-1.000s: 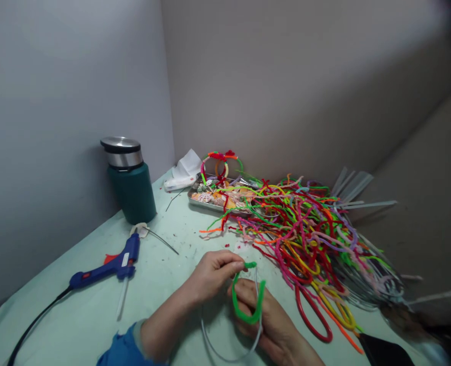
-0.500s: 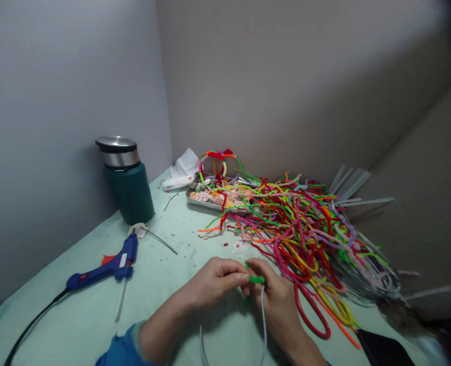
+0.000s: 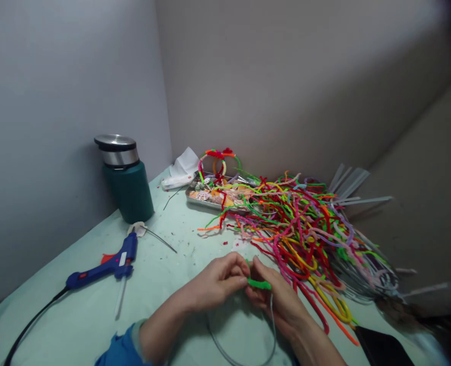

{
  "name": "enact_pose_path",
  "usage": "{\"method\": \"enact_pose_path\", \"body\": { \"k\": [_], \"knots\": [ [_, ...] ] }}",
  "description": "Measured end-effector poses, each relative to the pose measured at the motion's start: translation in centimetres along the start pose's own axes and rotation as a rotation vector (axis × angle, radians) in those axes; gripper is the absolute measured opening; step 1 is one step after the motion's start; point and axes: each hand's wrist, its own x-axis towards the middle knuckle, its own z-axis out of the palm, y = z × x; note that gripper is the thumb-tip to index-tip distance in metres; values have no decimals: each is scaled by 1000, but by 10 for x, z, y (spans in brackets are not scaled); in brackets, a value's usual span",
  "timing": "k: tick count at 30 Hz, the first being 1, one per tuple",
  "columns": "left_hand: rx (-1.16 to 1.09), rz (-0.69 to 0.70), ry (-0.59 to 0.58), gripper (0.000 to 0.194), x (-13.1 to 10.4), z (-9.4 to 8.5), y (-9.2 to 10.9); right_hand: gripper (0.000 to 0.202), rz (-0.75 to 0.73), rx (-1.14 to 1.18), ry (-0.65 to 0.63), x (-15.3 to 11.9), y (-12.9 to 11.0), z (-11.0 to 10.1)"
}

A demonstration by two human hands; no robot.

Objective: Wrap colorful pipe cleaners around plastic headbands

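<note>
We're pinching one green stem [image 3: 259, 285] in our left hand [image 3: 217, 282]; our right hand [image 3: 282, 297], grip unclear, is curling by one grey wire [image 3: 274, 331]. The stem's long axis is pointing rightward.

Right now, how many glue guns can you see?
1: the blue glue gun lies on the table, in front of the teal bottle. More might hide under the colorful pile.

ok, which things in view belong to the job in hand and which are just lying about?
In the job:
- green pipe cleaner, in the left hand, beside the right hand
- wire, looped below
- probably supplies: coloured pile, glue gun

Lying about, it seems:
- flask
- paper
</note>
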Motion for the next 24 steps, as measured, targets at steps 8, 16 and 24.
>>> {"method": "enact_pose_path", "body": {
  "k": [8, 16, 24],
  "knots": [
    [119, -35, 25, 13, 0, 0, -2, 29, -279, -299, 89, -2, -13, -9],
    [489, -61, 80, 23, 1, -3, -2, 21, -459, -504, 99, -6, -17, -6],
    [546, -122, 215, 26, 5, -7, -7, 7, -787, -870, 95, -11, -11, -7]
  ]
}}
